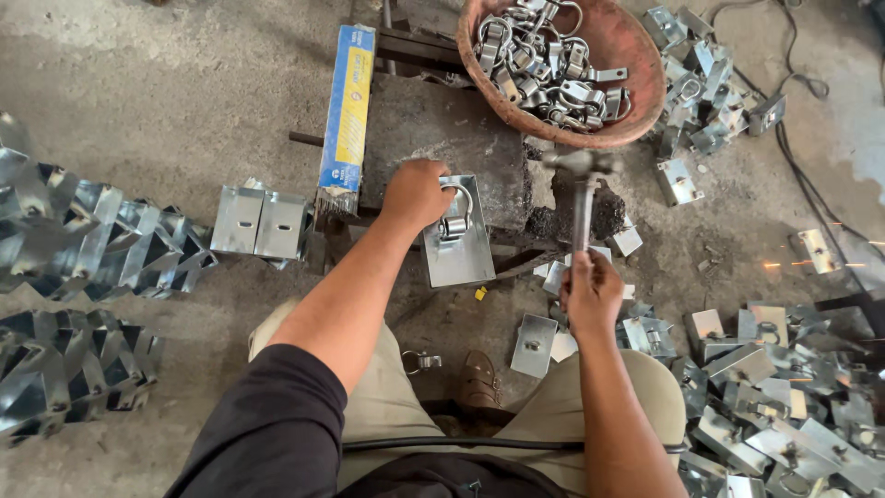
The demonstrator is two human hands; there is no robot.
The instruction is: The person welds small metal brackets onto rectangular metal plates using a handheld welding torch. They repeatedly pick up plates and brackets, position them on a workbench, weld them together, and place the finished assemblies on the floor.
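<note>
Metal plate (458,247) lies flat at frame centre on a dark steel block (442,148), a shiny ring clamp (454,214) sitting on its upper part. Left hand (415,192) rests on the plate's upper left corner, fingers curled down onto it, grip pressed on the plate edge and just beside the clamp. Right hand (590,290), lower right of centre, is wrapped tight around the handle of a hammer (583,189); the hammer head is up near the block's right edge, blurred, just below the bowl. Rust-coloured bowl (590,74) at top centre is full of more ring clamps. Long blue and yellow box (348,111) stands against the block's left side. Two folded metal plates (261,222) sit on the floor left of the box. Stacks of bent plates (83,240) fill the left edge. Pile of finished plates with clamps (784,387) covers the lower right; more loose ones (701,83) at upper right. One loose clamp (421,361) lies on the floor between the person's knees, near a brown shoe (479,380). Black cable (802,83) runs across the upper right floor.
</note>
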